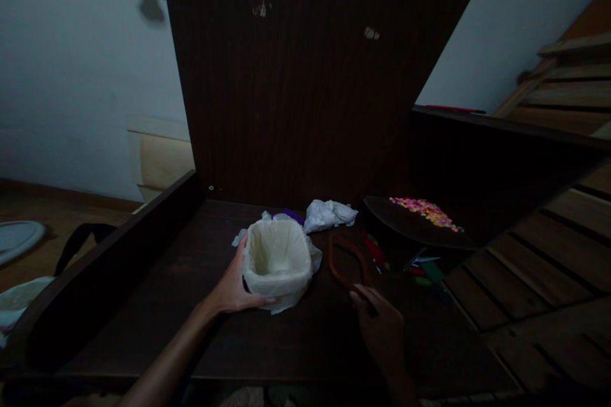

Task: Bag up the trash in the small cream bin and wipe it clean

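A squarish container (277, 280) lined with thin white plastic stands on the dark wooden desk (191, 280). My left hand (237, 289) is wrapped round its left side, thumb across the front. Its mouth faces up, and only the pale lining shows inside. To the right, my right hand (379, 321) has its fingers closed on the near end of a reddish-brown loop-shaped handle (337, 267). That loop lies close to the desktop; whether it joins anything is too dark to tell. Behind the container are a crumpled white plastic bag (329, 215) and a purple item (292, 215).
A curved corner shelf (410, 226) at right bears a heap of pink and yellow pieces (424, 211). Below it lie a red item (375, 251) and several small red and green things. A raised board (119, 267) borders the left; a tall panel (296, 76) stands behind.
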The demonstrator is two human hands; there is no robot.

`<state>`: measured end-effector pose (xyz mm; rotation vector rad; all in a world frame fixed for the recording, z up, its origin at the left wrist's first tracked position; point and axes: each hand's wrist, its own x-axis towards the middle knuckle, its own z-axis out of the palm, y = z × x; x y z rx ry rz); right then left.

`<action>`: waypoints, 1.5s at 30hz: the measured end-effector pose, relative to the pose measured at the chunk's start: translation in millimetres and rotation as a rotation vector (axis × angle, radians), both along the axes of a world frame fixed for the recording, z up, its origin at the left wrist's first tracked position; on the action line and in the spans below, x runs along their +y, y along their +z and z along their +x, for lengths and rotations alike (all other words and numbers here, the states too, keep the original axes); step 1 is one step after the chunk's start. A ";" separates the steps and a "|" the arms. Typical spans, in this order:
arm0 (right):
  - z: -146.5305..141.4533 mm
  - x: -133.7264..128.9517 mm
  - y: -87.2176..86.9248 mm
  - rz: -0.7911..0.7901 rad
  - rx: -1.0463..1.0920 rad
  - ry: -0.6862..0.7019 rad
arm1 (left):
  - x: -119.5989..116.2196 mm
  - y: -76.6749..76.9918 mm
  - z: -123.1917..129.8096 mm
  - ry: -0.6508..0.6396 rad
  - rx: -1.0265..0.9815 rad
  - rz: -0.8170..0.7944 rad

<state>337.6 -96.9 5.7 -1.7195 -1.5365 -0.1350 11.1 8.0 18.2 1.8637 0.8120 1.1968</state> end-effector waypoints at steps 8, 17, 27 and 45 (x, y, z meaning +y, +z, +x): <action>6.4 2.8 -4.9 -0.184 -0.083 0.093 | -13.9 14.2 -9.2 0.004 -0.042 -0.040; 4.6 6.7 -18.9 -0.201 -0.095 0.129 | -17.2 56.6 -14.3 0.026 -0.085 0.066; 6.3 5.2 -22.4 -0.154 -0.140 0.153 | -3.3 112.8 -4.2 0.151 0.256 0.256; -57.2 37.1 94.5 -0.135 0.296 0.445 | 40.2 170.4 37.5 0.054 0.064 0.374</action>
